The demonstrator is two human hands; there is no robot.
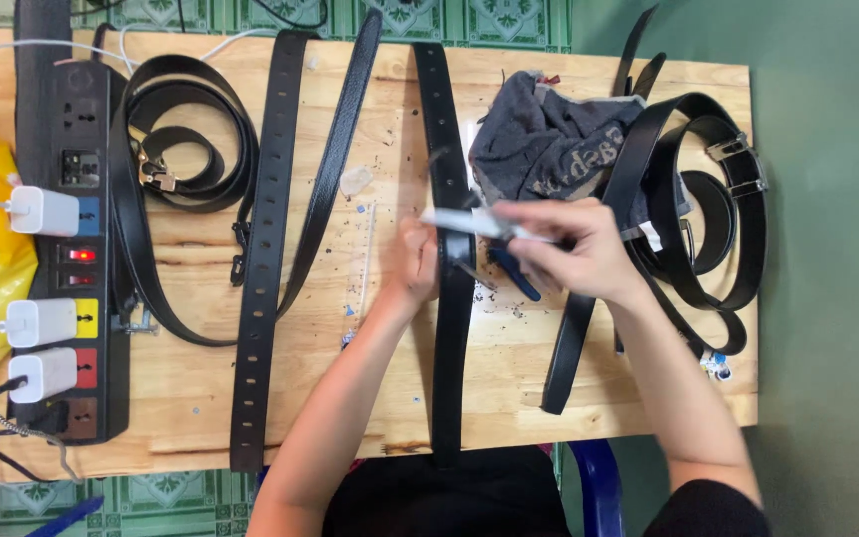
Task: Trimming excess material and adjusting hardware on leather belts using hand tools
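The left hand (412, 267) presses the belt (449, 298) flat on the table (350, 398). The right hand (574, 254) grips a thin tool (469, 221) over it. Best to hold the belt firmly and work slowly.

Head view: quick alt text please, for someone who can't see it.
Seen from above, a left hand presses a black belt flat on a wooden table while the right hand holds a blurred pale tool across it. More black belts, a grey cloth and a power strip lie around.
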